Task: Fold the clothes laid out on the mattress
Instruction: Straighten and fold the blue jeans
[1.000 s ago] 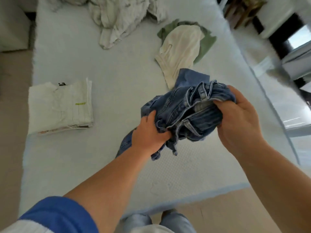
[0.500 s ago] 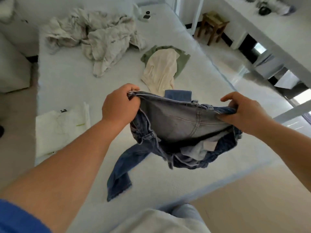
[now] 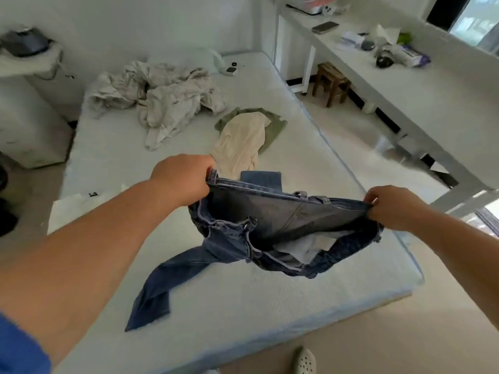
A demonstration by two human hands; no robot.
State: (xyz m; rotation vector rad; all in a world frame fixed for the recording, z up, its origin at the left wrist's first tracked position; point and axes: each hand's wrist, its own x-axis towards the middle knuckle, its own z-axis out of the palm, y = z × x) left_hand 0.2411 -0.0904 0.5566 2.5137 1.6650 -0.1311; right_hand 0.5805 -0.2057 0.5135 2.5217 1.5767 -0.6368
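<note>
A pair of blue jeans (image 3: 280, 222) hangs above the pale mattress (image 3: 243, 300), stretched by its waistband. My left hand (image 3: 183, 179) grips the waistband's left end and my right hand (image 3: 391, 206) pinches its right end. One leg trails down onto the mattress at the lower left; the other leg's end shows behind the waistband. Further back lie a cream garment (image 3: 240, 147) on top of a green one (image 3: 272, 125). A folded white garment (image 3: 78, 209) sits at the mattress's left edge, partly hidden by my left arm.
A crumpled whitish sheet (image 3: 159, 95) lies at the head of the mattress, with small dark items (image 3: 232, 68) near it. A wooden stool (image 3: 332, 82) and a long white desk (image 3: 421, 85) stand to the right. A white cabinet (image 3: 29, 103) stands at the left.
The jeans went from a bunched bundle in both hands to being pulled wide by the waistband. My hands moved apart and upward, and a leg dropped onto the mattress.
</note>
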